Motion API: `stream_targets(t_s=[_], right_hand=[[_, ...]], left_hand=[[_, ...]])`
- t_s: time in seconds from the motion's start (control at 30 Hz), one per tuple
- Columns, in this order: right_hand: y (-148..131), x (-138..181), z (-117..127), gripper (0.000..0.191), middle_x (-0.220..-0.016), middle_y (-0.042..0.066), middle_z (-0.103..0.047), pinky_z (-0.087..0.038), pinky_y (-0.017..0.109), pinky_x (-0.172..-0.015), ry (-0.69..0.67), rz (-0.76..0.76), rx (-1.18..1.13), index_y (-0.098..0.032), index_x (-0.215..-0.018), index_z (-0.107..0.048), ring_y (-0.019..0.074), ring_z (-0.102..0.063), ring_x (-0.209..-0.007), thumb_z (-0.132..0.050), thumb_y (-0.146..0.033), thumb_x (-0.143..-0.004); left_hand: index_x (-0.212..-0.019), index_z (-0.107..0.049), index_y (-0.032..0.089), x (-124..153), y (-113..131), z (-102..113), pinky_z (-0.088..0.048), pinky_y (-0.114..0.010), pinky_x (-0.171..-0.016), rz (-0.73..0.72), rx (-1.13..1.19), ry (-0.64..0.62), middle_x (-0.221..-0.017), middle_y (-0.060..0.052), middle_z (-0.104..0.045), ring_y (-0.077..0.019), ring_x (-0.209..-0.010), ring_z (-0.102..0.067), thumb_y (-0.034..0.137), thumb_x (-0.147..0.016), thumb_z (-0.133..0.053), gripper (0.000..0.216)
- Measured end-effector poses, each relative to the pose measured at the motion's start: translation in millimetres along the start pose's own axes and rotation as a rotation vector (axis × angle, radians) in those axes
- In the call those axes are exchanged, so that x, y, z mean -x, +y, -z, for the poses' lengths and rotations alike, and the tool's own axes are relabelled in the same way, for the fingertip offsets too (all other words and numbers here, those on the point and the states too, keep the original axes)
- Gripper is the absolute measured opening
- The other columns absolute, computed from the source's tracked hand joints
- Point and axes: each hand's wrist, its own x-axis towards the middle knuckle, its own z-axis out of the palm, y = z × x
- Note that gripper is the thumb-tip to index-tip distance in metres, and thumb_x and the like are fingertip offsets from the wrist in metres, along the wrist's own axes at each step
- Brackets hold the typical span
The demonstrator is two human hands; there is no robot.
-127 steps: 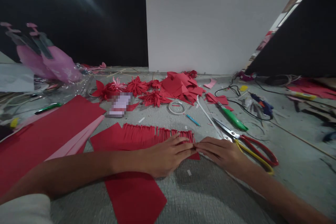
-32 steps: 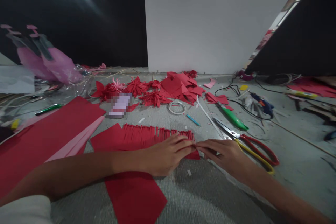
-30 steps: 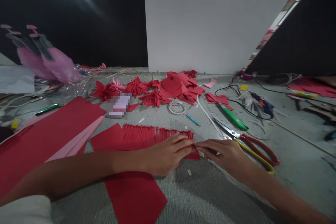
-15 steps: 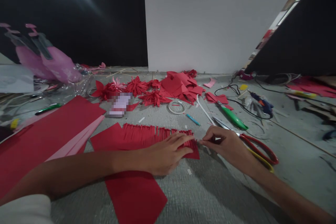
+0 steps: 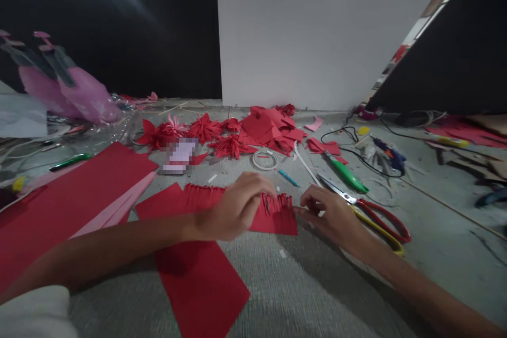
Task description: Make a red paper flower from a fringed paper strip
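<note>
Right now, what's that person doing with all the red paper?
A person is working on a red paper strip cut into a fringe. The left hand curls over the fringe and pinches it, while the right hand touches the strip's right end with its fingers. The scissors lie just beside the right hand, and finished red paper flowers sit farther back on the grey surface.

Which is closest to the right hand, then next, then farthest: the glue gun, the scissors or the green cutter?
1. Scissors, right beside the right hand.
2. Green cutter, just behind them.
3. Glue gun, far back on the right.
</note>
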Motion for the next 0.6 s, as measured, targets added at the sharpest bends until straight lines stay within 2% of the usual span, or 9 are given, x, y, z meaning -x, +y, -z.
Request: stream_targets(t_s=[0.03,0.1,0.2,0.3,0.4,0.5,0.6], right_hand=[[-3,1,-1,0.013,-0.078,0.002,-0.061,-0.049,0.027,-0.059,-0.027,0.084,0.034,-0.02,-0.081,-0.061,0.0143,-0.058,-0.065,-0.057,-0.028,-0.091],[-6,4,-5,0.016,-0.09,0.006,-0.064,-0.053,0.029,-0.069,-0.06,0.213,0.103,-0.02,-0.094,-0.066,0.0159,-0.063,-0.076,-0.05,-0.022,-0.096],[-7,8,-13,0.023,-0.109,0.01,-0.065,-0.055,0.036,-0.085,-0.03,0.329,0.225,-0.021,-0.11,-0.066,0.0208,-0.065,-0.098,-0.048,-0.017,-0.097],[-9,13,-19,0.022,-0.111,0.011,-0.067,-0.057,0.038,-0.086,-0.004,0.439,0.286,-0.02,-0.111,-0.067,0.023,-0.064,-0.105,-0.051,-0.019,-0.096],[-15,17,-23,0.021,-0.114,0.012,-0.068,-0.059,0.037,-0.087,-0.05,0.539,0.301,-0.019,-0.111,-0.068,0.0228,-0.066,-0.106,-0.055,-0.024,-0.095],[-16,20,-31,0.024,-0.12,0.012,-0.069,-0.058,0.039,-0.091,-0.018,0.601,0.405,-0.017,-0.114,-0.068,0.0232,-0.067,-0.108,-0.052,-0.022,-0.097],[-9,19,-40,0.026,-0.116,0.01,-0.071,-0.059,0.036,-0.092,0.019,0.665,0.47,-0.016,-0.106,-0.071,0.0211,-0.069,-0.104,-0.047,-0.016,-0.098]], left_hand=[[-0.096,-0.058,0.019,-7,1,10,-0.049,-0.034,-0.086,0.063,-0.014,0.061,-0.097,-0.005,-0.066,-0.0166,-0.091,-0.061,0.006,-0.09,-0.031,0.031],[-0.094,-0.06,0.019,-20,0,29,-0.049,-0.03,-0.079,0.122,-0.103,0.056,-0.09,-0.003,-0.066,-0.015,-0.081,-0.061,0.004,-0.088,-0.034,0.03],[-0.094,-0.062,0.017,-31,-9,53,-0.047,-0.029,-0.084,0.094,-0.225,-0.074,-0.095,-0.003,-0.068,-0.0152,-0.089,-0.063,0.004,-0.089,-0.036,0.029],[-0.099,-0.064,0.017,-26,-19,72,-0.047,-0.029,-0.086,0.109,-0.331,-0.215,-0.098,-0.003,-0.07,-0.0161,-0.092,-0.065,0.009,-0.092,-0.043,0.024],[-0.105,-0.064,0.018,-1,-24,89,-0.046,-0.033,-0.091,0.131,-0.401,-0.395,-0.102,-0.005,-0.07,-0.0202,-0.099,-0.064,0.022,-0.095,-0.052,0.016],[-0.121,-0.06,0.02,38,-26,107,-0.045,-0.037,-0.096,0.217,-0.425,-0.564,-0.119,-0.009,-0.064,-0.0247,-0.11,-0.061,0.037,-0.093,-0.06,0.033],[-0.129,-0.053,0.018,73,-22,120,-0.042,-0.042,-0.102,0.378,-0.477,-0.554,-0.133,-0.013,-0.056,-0.0293,-0.123,-0.053,0.037,-0.089,-0.065,0.046]])
